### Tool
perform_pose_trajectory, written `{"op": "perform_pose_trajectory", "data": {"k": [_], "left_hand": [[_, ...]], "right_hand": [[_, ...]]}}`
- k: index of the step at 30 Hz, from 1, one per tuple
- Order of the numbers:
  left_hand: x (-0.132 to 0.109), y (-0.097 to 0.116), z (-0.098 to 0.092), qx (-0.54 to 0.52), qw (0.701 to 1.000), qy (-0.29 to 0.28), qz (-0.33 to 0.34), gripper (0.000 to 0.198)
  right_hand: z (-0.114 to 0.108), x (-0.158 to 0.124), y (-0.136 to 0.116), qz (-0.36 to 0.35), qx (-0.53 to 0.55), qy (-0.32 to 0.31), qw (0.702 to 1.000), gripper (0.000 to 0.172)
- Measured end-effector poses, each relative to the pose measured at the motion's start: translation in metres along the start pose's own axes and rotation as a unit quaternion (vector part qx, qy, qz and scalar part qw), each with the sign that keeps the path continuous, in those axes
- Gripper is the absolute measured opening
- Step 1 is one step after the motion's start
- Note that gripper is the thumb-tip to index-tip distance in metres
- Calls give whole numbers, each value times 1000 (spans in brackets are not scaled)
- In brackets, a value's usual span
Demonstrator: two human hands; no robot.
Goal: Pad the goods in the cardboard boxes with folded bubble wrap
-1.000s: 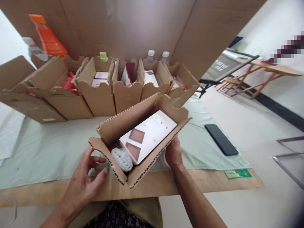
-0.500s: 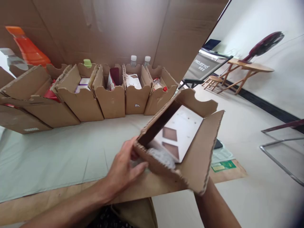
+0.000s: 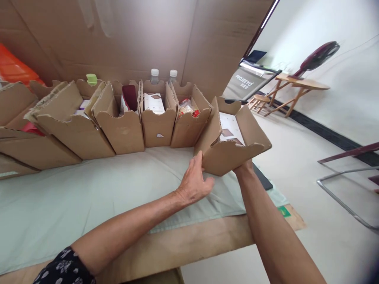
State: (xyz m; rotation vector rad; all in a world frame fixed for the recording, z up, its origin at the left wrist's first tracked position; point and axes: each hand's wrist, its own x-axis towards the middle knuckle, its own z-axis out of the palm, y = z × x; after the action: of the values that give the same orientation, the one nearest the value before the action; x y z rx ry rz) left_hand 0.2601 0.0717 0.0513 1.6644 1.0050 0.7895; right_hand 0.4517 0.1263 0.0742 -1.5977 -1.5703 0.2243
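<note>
A cardboard box (image 3: pixel 227 157) with scalloped edges stands tilted at the right end of a row of similar boxes. Inside it shows a white carton (image 3: pixel 232 128) with brown squares. My left hand (image 3: pixel 195 179) is at the box's lower left corner, fingertips against its side, thumb spread away and not wrapped round it. My right hand (image 3: pixel 244 167) supports the box from beneath its right side; most of its fingers are hidden behind the cardboard.
The row holds a box with a red-trimmed clear packet (image 3: pixel 188 108), one with a white carton (image 3: pixel 154 103) and one with a dark red packet (image 3: pixel 129 98). Bottles (image 3: pixel 154 75) stand behind. A pale green cloth (image 3: pixel 118 189) covers the table; a dark flat object (image 3: pixel 263 177) lies at right.
The box has moved away from me and up the view, to the end of the row, and is less tipped towards me. My left hand has loosened from its corner.
</note>
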Motion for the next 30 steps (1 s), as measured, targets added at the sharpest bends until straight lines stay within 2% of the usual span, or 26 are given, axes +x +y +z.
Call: {"op": "perform_pose_trajectory", "data": {"k": [2, 3, 6, 9, 13, 16, 25, 30], "left_hand": [[-8, -11, -13, 37, 998, -27, 34, 94], [-15, -17, -21, 74, 995, -34, 58, 89], [-41, -41, -47, 216, 968, -41, 123, 66], [-60, -59, -61, 324, 932, -66, 147, 54], [-65, -64, -59, 403, 897, -92, 157, 58], [-64, -61, -55, 422, 886, -101, 165, 61], [-65, -63, -53, 442, 874, -98, 177, 61], [-64, -63, -52, 438, 877, -94, 175, 61]], "right_hand": [[-2, -21, 12, 12, 66, 24, 997, 72], [-3, -34, 18, 20, 112, 29, 993, 76], [-9, -69, 36, 52, 236, -13, 970, 71], [-12, -79, 48, 94, 238, -71, 964, 83], [-10, -54, 56, 134, 214, -73, 965, 71], [-8, -26, 63, 132, 232, -66, 962, 70], [0, 47, 87, 127, 246, -114, 954, 57], [4, 68, 91, 129, 235, -139, 953, 56]]}}
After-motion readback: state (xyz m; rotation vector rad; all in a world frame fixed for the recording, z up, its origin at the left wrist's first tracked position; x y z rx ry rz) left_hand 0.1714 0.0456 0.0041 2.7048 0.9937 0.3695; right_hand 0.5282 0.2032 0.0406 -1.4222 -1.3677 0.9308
